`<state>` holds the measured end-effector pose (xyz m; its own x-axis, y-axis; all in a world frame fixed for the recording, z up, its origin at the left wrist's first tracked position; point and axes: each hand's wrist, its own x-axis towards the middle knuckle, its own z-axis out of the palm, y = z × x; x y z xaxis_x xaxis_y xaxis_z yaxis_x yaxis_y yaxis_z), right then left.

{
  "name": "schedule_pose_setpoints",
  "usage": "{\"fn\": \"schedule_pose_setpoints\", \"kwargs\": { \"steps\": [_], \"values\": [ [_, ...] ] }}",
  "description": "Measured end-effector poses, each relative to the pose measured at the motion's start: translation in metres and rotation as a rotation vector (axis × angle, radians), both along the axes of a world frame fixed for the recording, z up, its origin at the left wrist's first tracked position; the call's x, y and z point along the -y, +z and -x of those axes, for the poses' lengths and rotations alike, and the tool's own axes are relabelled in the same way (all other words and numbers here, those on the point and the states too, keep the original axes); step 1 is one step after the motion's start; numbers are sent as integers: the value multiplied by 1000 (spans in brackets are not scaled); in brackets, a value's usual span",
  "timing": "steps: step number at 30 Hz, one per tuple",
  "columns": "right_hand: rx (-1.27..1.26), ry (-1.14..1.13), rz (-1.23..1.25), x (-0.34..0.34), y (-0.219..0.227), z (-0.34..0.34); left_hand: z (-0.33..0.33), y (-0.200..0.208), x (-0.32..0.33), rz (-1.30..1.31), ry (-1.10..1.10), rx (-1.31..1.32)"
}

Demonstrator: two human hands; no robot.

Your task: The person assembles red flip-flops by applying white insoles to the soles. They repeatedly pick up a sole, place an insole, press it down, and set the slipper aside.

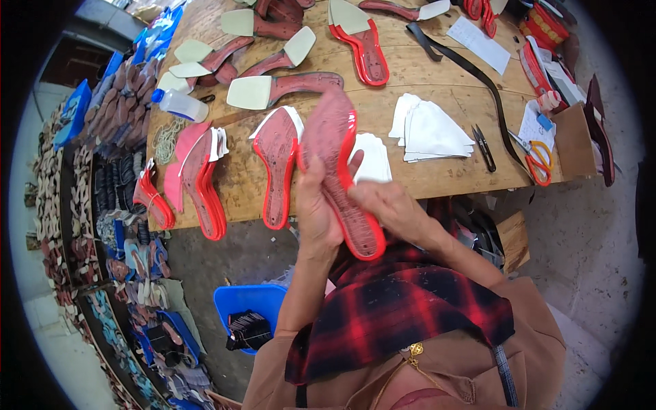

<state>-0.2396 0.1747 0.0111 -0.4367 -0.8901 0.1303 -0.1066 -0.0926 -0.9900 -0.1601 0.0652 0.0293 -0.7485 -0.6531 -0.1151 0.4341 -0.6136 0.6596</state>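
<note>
The left hand (318, 208) held the insole (336, 172) over the table (437, 175). The right hand (388, 206) was curled at its red rim (351, 137), its grip I could not tell. The step seemed edge pressing; the next move probably required steady holding.

This is a shoe workshop, with insoles (277, 178) on a wooden table (441, 179) and racks (67, 205) of apparent shoe parts (123, 92).

Stained wooden table (410, 75) above grey, probably concrete floor (588, 253).
</note>
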Motion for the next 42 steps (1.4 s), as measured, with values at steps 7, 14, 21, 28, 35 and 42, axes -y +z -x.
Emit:
{"fn": "schedule_pose_setpoints", "kwargs": {
  "steps": [7, 14, 21, 28, 35, 42],
  "values": [
    [-331, 48, -245, -20, -10, 21, -74, 16, 47, 140, 18, -212],
    [-1077, -93, -60, 23, -47, 23, -119, -54, 6, 366, -24, 134],
    [-866, -159, -51, 22, -62, 41, -109, -59, -11, 218, -131, 120],
    [-185, -632, 54, 14, -20, 58, -42, -41, -5, 127, -304, 263],
    [-993, -140, 127, -16, 13, 37, -31, -45, -20, 131, -123, 179],
    [784, -246, -34, -14, -33, 30, -38, -39, -19, 265, -267, 340]
  ]
}}
